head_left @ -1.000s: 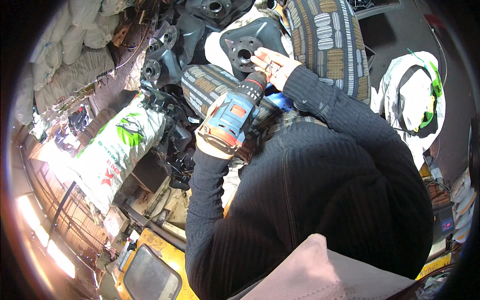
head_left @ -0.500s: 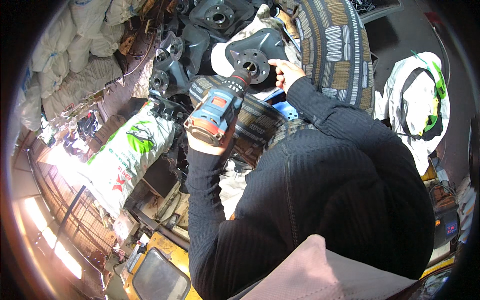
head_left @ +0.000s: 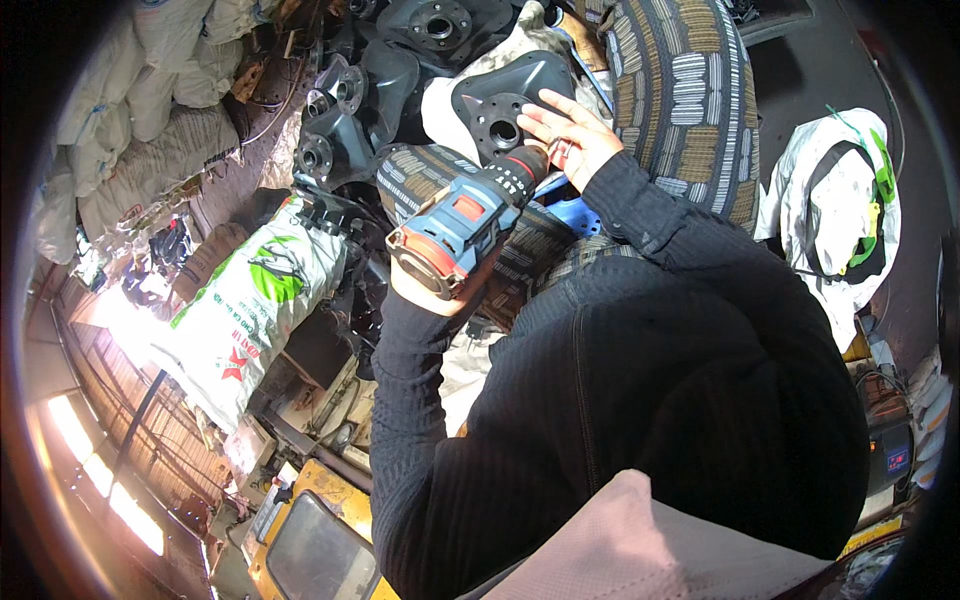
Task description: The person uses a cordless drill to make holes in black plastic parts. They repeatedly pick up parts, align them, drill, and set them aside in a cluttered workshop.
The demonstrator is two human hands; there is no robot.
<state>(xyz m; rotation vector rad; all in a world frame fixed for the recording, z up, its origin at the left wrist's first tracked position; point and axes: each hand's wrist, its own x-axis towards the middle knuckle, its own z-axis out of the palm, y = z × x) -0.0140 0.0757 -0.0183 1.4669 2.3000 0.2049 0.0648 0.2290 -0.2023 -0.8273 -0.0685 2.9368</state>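
My left hand (head_left: 437, 298) is wrapped round the grip of a blue cordless drill (head_left: 460, 222) with red and orange parts. The drill points up and to the right. Its chuck ends just below a black metal part with a round flange (head_left: 496, 108), which has a large centre hole and smaller holes around it. Over the flange's right edge, beside the chuck, my right hand (head_left: 582, 145) has its fingers stretched apart; I see no object clearly in them. The drill's tip is hidden near the right hand's fingers.
Similar black flanged parts (head_left: 440, 28) are heaped behind and to the left. A patterned cushioned armrest (head_left: 682, 110) curves along the right. A white and green sack (head_left: 262, 300) lies at left, and a white bag (head_left: 835, 200) at right. Stuffed sacks (head_left: 150, 105) stand far left.
The drill has moved right and slightly down, away from the flange's centre hole. My right hand's fingers have spread from a closer, pinched shape and come nearer the chuck.
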